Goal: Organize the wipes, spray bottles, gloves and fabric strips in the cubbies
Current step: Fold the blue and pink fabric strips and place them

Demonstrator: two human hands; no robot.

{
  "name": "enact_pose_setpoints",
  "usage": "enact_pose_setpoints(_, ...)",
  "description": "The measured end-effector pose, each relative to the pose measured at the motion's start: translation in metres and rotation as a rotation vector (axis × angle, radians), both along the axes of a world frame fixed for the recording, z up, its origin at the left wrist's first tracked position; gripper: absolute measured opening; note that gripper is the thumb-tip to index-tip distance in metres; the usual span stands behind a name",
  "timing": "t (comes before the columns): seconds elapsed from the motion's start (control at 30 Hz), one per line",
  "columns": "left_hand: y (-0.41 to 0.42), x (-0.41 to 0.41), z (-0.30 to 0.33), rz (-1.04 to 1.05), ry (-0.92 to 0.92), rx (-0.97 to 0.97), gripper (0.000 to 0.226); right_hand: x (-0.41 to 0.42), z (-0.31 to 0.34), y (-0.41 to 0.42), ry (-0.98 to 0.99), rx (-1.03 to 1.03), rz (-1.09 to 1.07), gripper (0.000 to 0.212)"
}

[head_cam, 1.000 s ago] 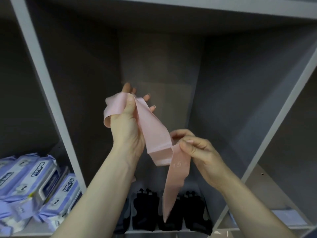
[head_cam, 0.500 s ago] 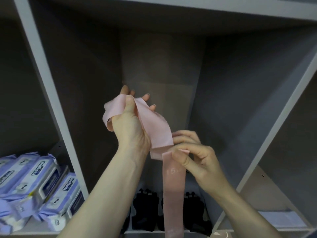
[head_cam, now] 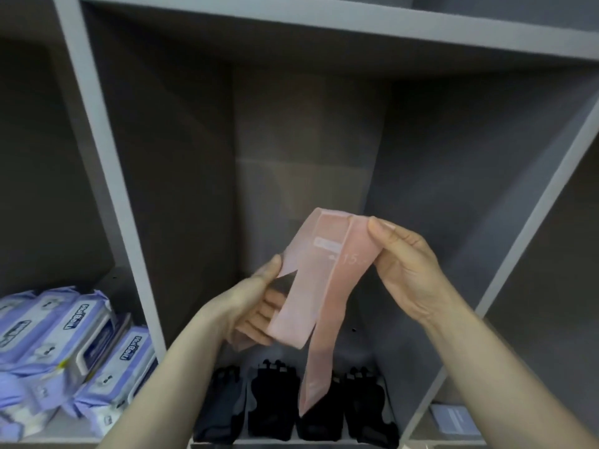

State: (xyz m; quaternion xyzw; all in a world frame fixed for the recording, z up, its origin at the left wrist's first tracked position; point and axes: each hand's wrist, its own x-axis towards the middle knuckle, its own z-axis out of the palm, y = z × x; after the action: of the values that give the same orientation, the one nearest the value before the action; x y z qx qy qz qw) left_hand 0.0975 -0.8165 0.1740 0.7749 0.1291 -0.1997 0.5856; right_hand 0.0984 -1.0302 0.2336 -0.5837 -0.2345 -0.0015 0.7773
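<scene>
A pink fabric strip [head_cam: 319, 280] with white print "15" is folded over in front of the middle cubby. My left hand [head_cam: 249, 306] pinches its lower left fold between thumb and fingers. My right hand [head_cam: 402, 267] pinches the upper right fold at the top. One loose end of the strip hangs down toward the black gloves [head_cam: 278, 403] lined up on the floor of the middle cubby. Purple wipe packs [head_cam: 64, 338] are stacked in the left cubby.
Grey cubby dividers [head_cam: 107, 176] frame the middle compartment, whose upper part holds nothing. A blue-grey flat box [head_cam: 453, 419] lies in the lower right cubby. A shelf board [head_cam: 324, 30] runs overhead.
My left hand has dropped from above to lower left, and my right hand has risen to the upper right. The strip is now folded between them instead of draped over my left hand.
</scene>
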Motion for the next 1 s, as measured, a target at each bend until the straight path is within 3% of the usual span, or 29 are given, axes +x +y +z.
enact_pose_setpoints(0.07,0.007,-0.006,0.012,0.038,-0.115,0.361,0.086,0.002,-0.001,-0.001,0.017,-0.003,0.002,0.034)
enact_pose_setpoints(0.13,0.011,-0.01,0.026,0.241,-0.405,0.774,0.079,0.002,-0.001,0.0,0.032,-0.022,0.007,0.03)
enact_pose_setpoints(0.17,0.009,-0.013,0.033,0.329,-0.624,0.752,0.072,0.001,-0.001,0.002,0.039,-0.026,0.009,0.028)
enact_pose_setpoints(0.23,0.0,-0.02,0.047,0.247,-0.996,0.258,0.05,0.0,0.0,0.008,0.06,-0.02,0.013,0.026)
enact_pose_setpoints(0.3,-0.012,-0.025,0.057,0.018,-1.076,-0.18,0.033,-0.002,0.002,0.011,0.069,-0.037,0.014,0.028)
enact_pose_setpoints(0.37,-0.023,-0.025,0.057,-0.036,-1.078,-0.34,0.032,-0.004,0.003,0.013,0.064,-0.093,0.011,0.034)
enact_pose_setpoints(0.47,-0.035,-0.022,0.054,0.161,-1.106,-0.341,0.017,-0.008,0.003,0.011,0.07,-0.147,0.014,0.035)
enact_pose_setpoints(0.57,-0.042,-0.02,0.046,0.152,-1.04,-0.452,0.024,-0.011,0.004,0.007,0.061,-0.143,0.025,0.033)
enact_pose_setpoints(0.67,-0.049,-0.022,0.043,0.191,-1.064,-0.392,0.009,-0.014,0.005,0.004,0.058,-0.161,-0.003,0.034)
enact_pose_setpoints(0.8,-0.05,-0.022,0.048,0.307,-1.1,-0.337,0.006,-0.018,0.005,-0.002,0.015,-0.201,-0.13,0.039)
enact_pose_setpoints(1.0,-0.041,-0.029,0.061,0.374,-1.089,-0.351,0.005,-0.017,0.007,-0.009,0.116,-0.152,-0.279,0.019)
